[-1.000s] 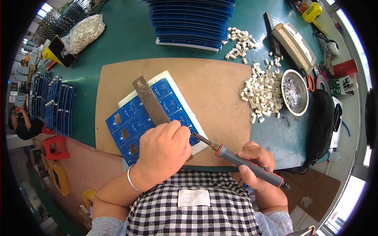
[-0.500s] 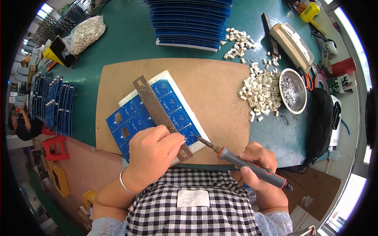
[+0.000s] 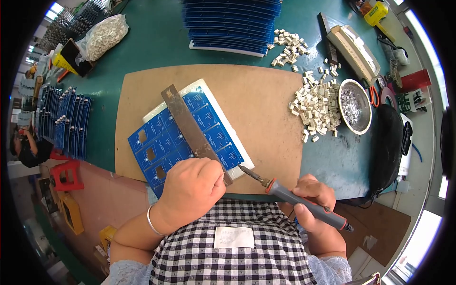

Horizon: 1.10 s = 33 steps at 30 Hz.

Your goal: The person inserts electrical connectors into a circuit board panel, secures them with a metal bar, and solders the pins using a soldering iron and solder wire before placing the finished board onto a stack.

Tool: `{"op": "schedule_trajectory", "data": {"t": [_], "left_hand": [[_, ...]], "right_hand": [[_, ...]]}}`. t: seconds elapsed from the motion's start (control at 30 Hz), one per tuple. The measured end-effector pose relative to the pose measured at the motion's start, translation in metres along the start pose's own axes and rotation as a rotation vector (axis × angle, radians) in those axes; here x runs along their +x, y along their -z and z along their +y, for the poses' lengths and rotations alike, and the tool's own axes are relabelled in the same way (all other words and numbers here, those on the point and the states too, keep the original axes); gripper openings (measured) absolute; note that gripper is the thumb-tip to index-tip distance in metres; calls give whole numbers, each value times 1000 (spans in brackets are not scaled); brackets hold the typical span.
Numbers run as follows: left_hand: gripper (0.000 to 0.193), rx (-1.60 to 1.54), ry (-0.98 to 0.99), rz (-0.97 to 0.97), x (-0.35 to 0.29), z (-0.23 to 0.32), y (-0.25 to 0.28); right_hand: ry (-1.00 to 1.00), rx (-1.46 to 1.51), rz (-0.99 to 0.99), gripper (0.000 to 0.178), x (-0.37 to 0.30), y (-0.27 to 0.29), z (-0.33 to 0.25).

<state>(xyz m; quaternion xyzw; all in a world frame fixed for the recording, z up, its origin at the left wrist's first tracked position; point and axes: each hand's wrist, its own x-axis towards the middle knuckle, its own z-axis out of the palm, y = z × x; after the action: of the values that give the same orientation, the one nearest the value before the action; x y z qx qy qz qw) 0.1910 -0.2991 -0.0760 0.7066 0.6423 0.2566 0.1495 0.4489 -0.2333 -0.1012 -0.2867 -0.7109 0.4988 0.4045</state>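
Observation:
A blue circuit board panel (image 3: 161, 129) with square cut-outs lies tilted on a white foam pad (image 3: 202, 85). Across it runs a worn brown metal bar (image 3: 186, 118). My left hand (image 3: 195, 186) is closed over the bar's near end and the board's near edge; its curled fingertips hide whatever they pinch. In my right hand (image 3: 313, 195) is a grey and orange soldering iron (image 3: 304, 203), gripped like a pen. Its tip points left, at the board's near right corner; whether it touches is too fine to tell.
A brown work mat (image 3: 270, 109) lies under the board. To its right are a heap of white connectors (image 3: 316, 107) and a metal bowl of solder scraps (image 3: 354, 108). Blue boards (image 3: 230, 23) are stacked at the back; more boards (image 3: 71, 123) stand at left.
My left hand has drawn toward me and turned, its fingertips curling out of sight. The soldering iron has shifted slightly right, still in my right hand. The board has hardly moved.

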Motion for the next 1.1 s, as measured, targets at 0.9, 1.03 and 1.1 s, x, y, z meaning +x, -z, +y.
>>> {"op": "schedule_trajectory", "data": {"t": [0.9, 1.03, 1.1], "left_hand": [[17, 66, -24, -81, 15, -1, -2], [15, 20, -36, -48, 11, -3, 2], [11, -4, -12, -21, 8, -5, 3]], "right_hand": [[-69, -49, -42, 21, 10, -7, -7], [-11, -72, -68, 21, 12, -5, -7], [-5, -82, -74, 21, 13, -5, -9]]}}
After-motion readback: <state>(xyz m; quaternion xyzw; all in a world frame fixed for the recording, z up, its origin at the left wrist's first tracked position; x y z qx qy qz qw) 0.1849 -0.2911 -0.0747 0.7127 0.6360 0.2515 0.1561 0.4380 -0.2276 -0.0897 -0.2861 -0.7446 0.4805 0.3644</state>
